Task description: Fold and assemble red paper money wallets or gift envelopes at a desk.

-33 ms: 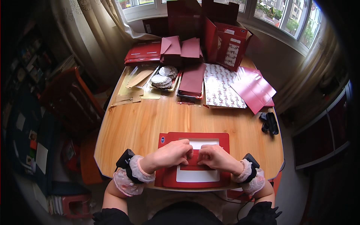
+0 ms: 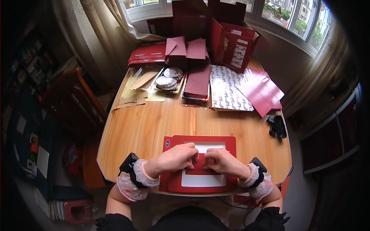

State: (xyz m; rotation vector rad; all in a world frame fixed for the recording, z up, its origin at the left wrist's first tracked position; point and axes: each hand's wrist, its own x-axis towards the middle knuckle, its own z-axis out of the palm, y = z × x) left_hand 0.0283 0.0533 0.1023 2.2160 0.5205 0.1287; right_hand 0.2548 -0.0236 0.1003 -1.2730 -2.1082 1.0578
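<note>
A flat red card frame (image 2: 200, 140) with a white window lies at the near edge of the wooden table (image 2: 150, 123). A narrow red flap (image 2: 200, 163) crosses the middle of the window. My left hand (image 2: 175, 159) and my right hand (image 2: 223, 162) meet over this flap, fingers curled down and pinching it from both sides. My fingertips hide most of the flap. Both wrists wear lacy pink cuffs and a black band.
At the far side lie a dark red card stack (image 2: 197, 81), patterned sheets (image 2: 229, 88), pink-red flat sheets (image 2: 262, 92), maroon envelopes (image 2: 196, 48), open red boxes (image 2: 235, 42) and round silvery pieces (image 2: 169, 80). A black object (image 2: 277, 125) sits near the right edge. A red chair (image 2: 73, 104) stands left.
</note>
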